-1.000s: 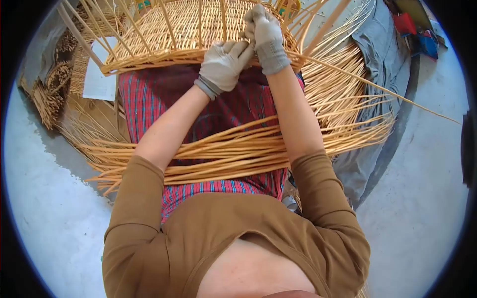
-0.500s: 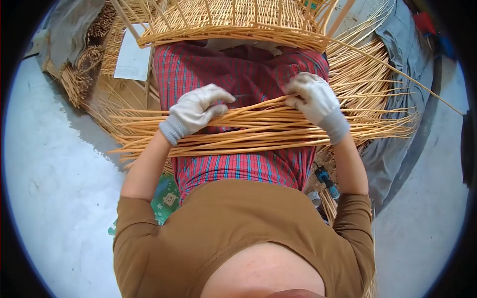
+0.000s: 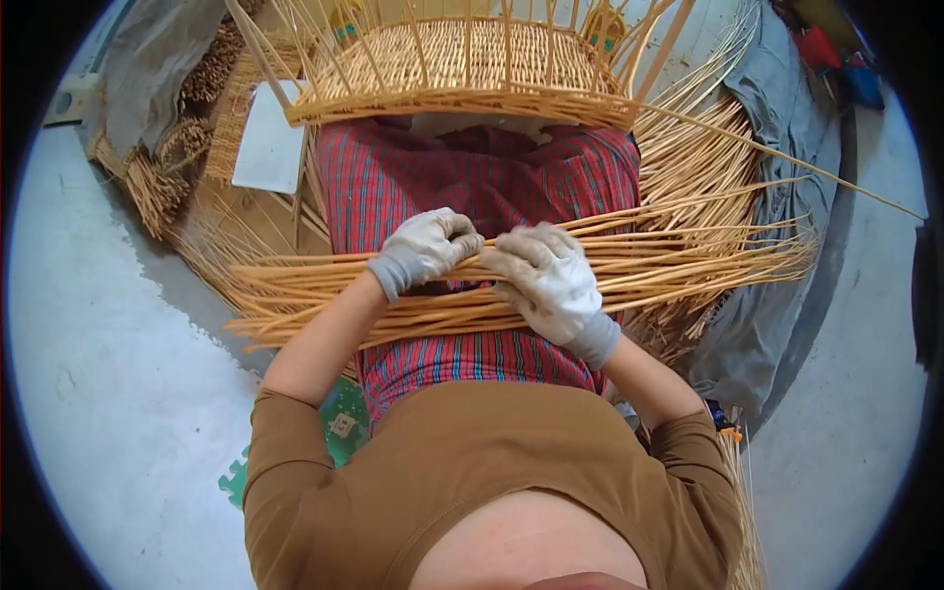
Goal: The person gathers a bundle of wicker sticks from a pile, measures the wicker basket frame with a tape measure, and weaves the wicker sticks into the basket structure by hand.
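Left hand (image 3: 431, 246) and right hand (image 3: 547, 283), both gloved, were close together over the loose wicker rods (image 3: 295, 272) lying across the person's lap. The left had its fingers curled toward the thumb, though I couldn't tell whether it gripped a rod; the right was spread loosely, thumb apart, over the rods. At the far side stood the unfinished wicker basket (image 3: 462, 59), its woven base ringed by upright stakes (image 3: 507, 59). One long rod (image 3: 777, 152) stuck out rightward from it. Right of the basket, more rods (image 3: 688, 157) lay heaped beside grey cloth (image 3: 752, 324).
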Demonstrator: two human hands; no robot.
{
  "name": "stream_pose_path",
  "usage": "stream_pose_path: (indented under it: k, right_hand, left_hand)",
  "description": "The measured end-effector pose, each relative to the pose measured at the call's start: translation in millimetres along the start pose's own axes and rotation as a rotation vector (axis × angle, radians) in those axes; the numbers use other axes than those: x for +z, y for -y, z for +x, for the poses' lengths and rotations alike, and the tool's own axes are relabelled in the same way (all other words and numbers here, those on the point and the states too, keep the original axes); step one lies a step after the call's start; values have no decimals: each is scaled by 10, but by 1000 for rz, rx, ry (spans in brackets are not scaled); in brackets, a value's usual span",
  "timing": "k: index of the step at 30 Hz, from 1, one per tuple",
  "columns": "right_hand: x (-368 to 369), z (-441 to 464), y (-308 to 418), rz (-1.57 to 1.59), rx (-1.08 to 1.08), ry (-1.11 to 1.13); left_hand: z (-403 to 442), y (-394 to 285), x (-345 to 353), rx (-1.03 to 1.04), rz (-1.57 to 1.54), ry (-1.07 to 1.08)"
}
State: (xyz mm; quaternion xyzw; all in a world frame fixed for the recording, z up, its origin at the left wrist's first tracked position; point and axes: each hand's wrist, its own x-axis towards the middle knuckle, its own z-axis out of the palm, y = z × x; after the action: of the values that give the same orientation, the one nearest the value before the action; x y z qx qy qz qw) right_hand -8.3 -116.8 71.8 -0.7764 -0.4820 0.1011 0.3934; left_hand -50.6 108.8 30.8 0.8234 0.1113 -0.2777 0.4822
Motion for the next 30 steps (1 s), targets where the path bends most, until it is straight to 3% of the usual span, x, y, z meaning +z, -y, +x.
stream_pose_path:
  k: [2,4,5,6,7,8,9,10,12,14,15,16,18,19,20,22,24,25,27,28,30]
  right_hand:
    - [103,96,-54,-171,141,-103]
    - [172,-25,-40,-91,166,-95]
    - [163,-69,16,-66,194,-52]
    - [143,-92,30,-39,231,-6]
    - [79,-69,-63,215,272,-53]
    - [92,-48,-157,763,485,-233]
    - [-71,58,-139,811,436,-315]
    - [-284,192,-108,859,383,-394]
    - [-739,193,-362,643,-16,-303]
    - [-1311,35,-541,1020,62,-711]
    - [-1399,111,-519,1026,59,-715]
    - [-1486,201,-496,796,119,-755]
    - [-1583,352,-483,324,232,-809]
    - [-1316,372,-580,668,189,-679]
    - [-1302,373,-664,664,188,-674]
    - [-1402,391,-906,878,281,-895]
    - [-1388,254,-1194,908,356,-949]
    - [-1331,224,-1336,930,372,-945]
    - [-1126,186,-1540,951,435,-972]
    - [-991,152,-1595,1021,441,-980]
    - [-862,150,-1629,1009,454,-989]
  left_hand:
    - [51,-54,8,75,77,-99]
    - [191,20,1,79,-211,-144]
    - [189,-45,1,209,-261,-300]
    - [171,-166,-45,224,-255,-300]
    - [150,-291,-99,435,-24,-395]
    - [99,-453,-134,640,207,-492]
    - [14,-640,-112,661,156,-355]
    - [-84,-812,-59,705,232,-392]
    - [-32,-816,-213,847,347,-424]
    - [144,-504,-557,703,236,-577]
    - [253,-226,-749,623,196,-591]
    - [291,-128,-852,705,189,-668]
    - [386,-333,-722,696,40,-502]
    - [385,-524,-660,743,395,-514]
    - [496,-599,-677,761,457,-451]
    - [934,-577,-795,746,286,-590]
    - [1059,-838,-1173,356,837,-603]
    - [1204,-812,-1279,361,834,-609]
    - [1382,-745,-1403,641,1028,-751]
    - [1407,-727,-1429,632,1030,-758]
    - [1309,-892,-1473,403,1210,-581]
